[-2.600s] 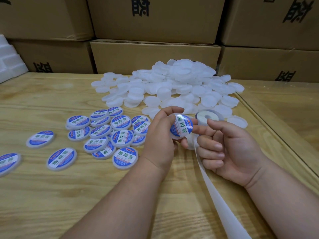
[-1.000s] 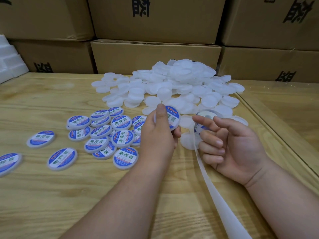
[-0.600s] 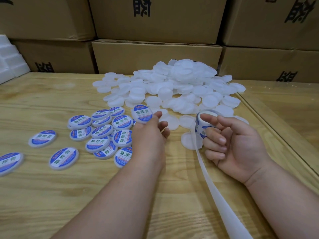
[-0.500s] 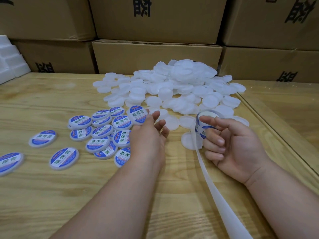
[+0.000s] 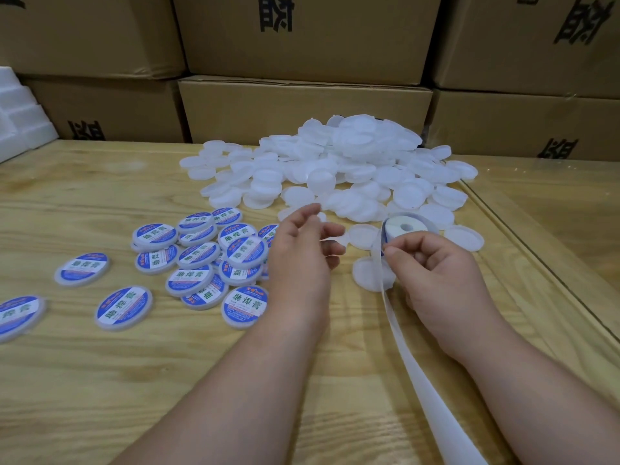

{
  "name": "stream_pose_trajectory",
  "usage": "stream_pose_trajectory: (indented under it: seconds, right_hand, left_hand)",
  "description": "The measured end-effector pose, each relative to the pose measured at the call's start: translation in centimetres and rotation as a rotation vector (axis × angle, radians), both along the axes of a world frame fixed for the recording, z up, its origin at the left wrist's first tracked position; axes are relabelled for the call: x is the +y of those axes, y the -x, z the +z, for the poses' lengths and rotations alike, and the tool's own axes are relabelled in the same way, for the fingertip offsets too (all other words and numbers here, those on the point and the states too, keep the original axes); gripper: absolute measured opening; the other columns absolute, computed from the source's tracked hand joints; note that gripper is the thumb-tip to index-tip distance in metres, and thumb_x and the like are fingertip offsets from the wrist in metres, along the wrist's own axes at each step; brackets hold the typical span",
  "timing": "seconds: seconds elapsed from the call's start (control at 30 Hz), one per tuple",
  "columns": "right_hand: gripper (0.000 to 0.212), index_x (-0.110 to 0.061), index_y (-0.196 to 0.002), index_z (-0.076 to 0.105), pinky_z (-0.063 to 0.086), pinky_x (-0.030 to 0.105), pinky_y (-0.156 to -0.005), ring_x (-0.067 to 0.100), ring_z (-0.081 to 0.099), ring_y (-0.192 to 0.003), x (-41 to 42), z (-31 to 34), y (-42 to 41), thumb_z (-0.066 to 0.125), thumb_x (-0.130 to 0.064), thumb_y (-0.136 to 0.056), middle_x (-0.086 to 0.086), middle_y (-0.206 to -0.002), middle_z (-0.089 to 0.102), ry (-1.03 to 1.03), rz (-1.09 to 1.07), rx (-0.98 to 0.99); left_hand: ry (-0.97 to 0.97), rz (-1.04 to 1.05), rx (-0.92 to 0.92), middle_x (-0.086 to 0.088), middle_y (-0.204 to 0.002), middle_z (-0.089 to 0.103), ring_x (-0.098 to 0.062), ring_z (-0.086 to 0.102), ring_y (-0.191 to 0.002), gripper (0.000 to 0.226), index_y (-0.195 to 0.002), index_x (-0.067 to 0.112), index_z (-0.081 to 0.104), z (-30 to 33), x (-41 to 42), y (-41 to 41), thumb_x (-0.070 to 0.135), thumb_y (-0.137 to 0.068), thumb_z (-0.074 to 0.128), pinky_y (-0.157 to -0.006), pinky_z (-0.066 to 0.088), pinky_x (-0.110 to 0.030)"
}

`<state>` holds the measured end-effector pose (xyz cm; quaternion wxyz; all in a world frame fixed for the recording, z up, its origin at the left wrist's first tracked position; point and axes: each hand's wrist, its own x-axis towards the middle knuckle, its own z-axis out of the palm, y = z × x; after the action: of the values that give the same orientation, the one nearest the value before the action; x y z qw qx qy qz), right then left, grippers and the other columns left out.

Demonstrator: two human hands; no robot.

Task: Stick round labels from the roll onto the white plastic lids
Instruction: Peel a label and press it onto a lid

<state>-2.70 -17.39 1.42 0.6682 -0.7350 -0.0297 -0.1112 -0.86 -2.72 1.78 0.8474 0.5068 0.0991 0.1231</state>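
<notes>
The left hand (image 5: 302, 260) hovered just above the wooden surface (image 5: 100, 380), between the labelled lids (image 5: 201, 260) and the pile of bare white lids (image 5: 352, 172). A blank lid (image 5: 332, 239) appeared to sit at its fingertips, though blur left it unclear whether the grip was pinching the lid or merely touching it. That placement made sense: finished pieces went to the left, raw stock lay straight ahead, so the hand needed only short reaches either way.

The right hand (image 5: 432, 280) held the label roll (image 5: 406, 228) upright, thumb and forefinger pressed together on the strip where it left the roll, apparently at the edge of the next blue label. Holding the roll close to the blank lids probably kept the transfer short. The spent backing strip (image 5: 422, 380) trailed down toward the person, out of the way of both heaps.

A few loose blank lids (image 5: 466, 238) lay right beside the roll, within easy reach. Cardboard boxes (image 5: 302, 105) stood stacked behind, and white foam blocks (image 5: 20, 119) sat at the far left.
</notes>
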Motion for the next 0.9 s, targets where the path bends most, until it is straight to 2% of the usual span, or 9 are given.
stream_pose_trajectory:
  seconds: [0.1,0.17,0.33,0.5,0.6,0.67,0.77,0.83,0.9]
  right_hand:
    - [0.018,-0.019,-0.078,0.068,0.034,0.010,-0.045,0.001,0.038,-0.043,0.0,0.0,-0.2,0.068,-0.010,-0.093,-0.013,-0.050,0.044,0.022,-0.025,-0.028]
    - [0.016,-0.017,-0.079,0.066,0.033,0.010,-0.043,0.002,0.037,-0.041,-0.1,0.0,-0.3,0.068,-0.009,-0.092,-0.014,-0.048,0.043,0.023,-0.029,-0.035]
    - [0.018,-0.016,-0.080,0.063,0.035,0.015,-0.042,0.002,0.039,-0.042,-0.3,-0.2,-0.3,0.064,-0.003,-0.092,-0.014,-0.049,0.046,0.006,-0.035,-0.016]
    - [0.022,-0.027,-0.073,0.066,0.039,0.028,-0.053,0.013,0.046,-0.055,-0.5,-0.2,-0.3,0.065,-0.009,-0.085,-0.004,-0.059,0.051,-0.017,-0.055,0.019]
    - [0.019,-0.026,-0.074,0.067,0.045,0.032,-0.061,0.016,0.054,-0.064,-0.4,-0.1,-0.3,0.066,-0.011,-0.085,-0.001,-0.066,0.059,0.000,-0.073,0.006]
    - [0.003,-0.023,-0.075,0.067,0.048,0.036,-0.065,0.018,0.058,-0.068,-0.2,0.0,-0.3,0.067,-0.021,-0.078,0.003,-0.071,0.063,-0.005,-0.079,0.005]
    - [0.013,-0.023,-0.076,0.067,0.051,0.041,-0.067,0.023,0.060,-0.069,-0.2,0.1,-0.2,0.066,-0.035,-0.070,0.013,-0.079,0.068,0.003,-0.106,0.016]
    - [0.016,-0.025,-0.076,0.068,0.050,0.039,-0.064,0.020,0.058,-0.065,-0.3,0.2,-0.2,0.067,-0.040,-0.070,0.010,-0.077,0.069,0.013,-0.128,0.019]
    - [0.007,-0.029,-0.077,0.069,0.047,0.034,-0.062,0.013,0.057,-0.061,-0.4,0.1,-0.3,0.072,-0.035,-0.077,-0.004,-0.069,0.067,0.033,-0.148,0.004]
  left_hand:
    - [-0.374,-0.068,-0.143,0.014,-0.079,0.070,-0.001,0.059,-0.068,0.036,-0.098,0.033,0.065,-0.6,-1.1,0.9,0.003,-0.087,0.048,-0.060,0.046,-0.015]
    - [-0.560,-0.114,-0.206,0.018,-0.083,0.066,0.002,0.057,-0.076,0.040,-0.094,0.038,0.063,-0.8,-1.6,1.3,0.009,-0.076,0.043,-0.064,0.045,-0.013]
    - [-1.033,-0.188,-0.213,0.017,-0.113,0.058,-0.010,0.047,-0.114,0.053,-0.124,0.038,0.055,-1.3,-1.7,1.5,0.013,-0.078,0.053,-0.097,0.043,-0.027]
    - [-1.108,-0.257,-0.181,0.013,-0.135,0.055,-0.011,0.045,-0.131,0.064,-0.138,0.039,0.049,-1.4,-1.6,1.4,0.019,-0.079,0.063,-0.110,0.038,-0.031]
    - [-1.129,-0.292,-0.155,0.016,-0.141,0.053,-0.009,0.045,-0.133,0.068,-0.141,0.044,0.045,-1.3,-1.6,1.5,0.023,-0.080,0.063,-0.112,0.040,-0.035]
    - [-1.152,-0.313,-0.150,0.016,-0.143,0.053,-0.010,0.046,-0.134,0.071,-0.143,0.045,0.042,-1.3,-1.7,1.5,0.024,-0.079,0.061,-0.112,0.040,-0.036]
    - [-1.200,-0.335,-0.156,0.015,-0.143,0.053,-0.012,0.045,-0.133,0.075,-0.146,0.045,0.039,-1.3,-1.6,1.6,0.026,-0.075,0.054,-0.112,0.039,-0.037]
    - [-1.235,-0.341,-0.153,0.014,-0.142,0.054,-0.014,0.044,-0.132,0.077,-0.147,0.046,0.037,-1.2,-1.6,1.8,0.025,-0.075,0.054,-0.111,0.039,-0.037]
    - [-1.260,-0.336,-0.152,0.014,-0.140,0.055,-0.015,0.045,-0.130,0.076,-0.147,0.047,0.035,-1.2,-1.7,1.9,0.026,-0.077,0.058,-0.110,0.039,-0.038]
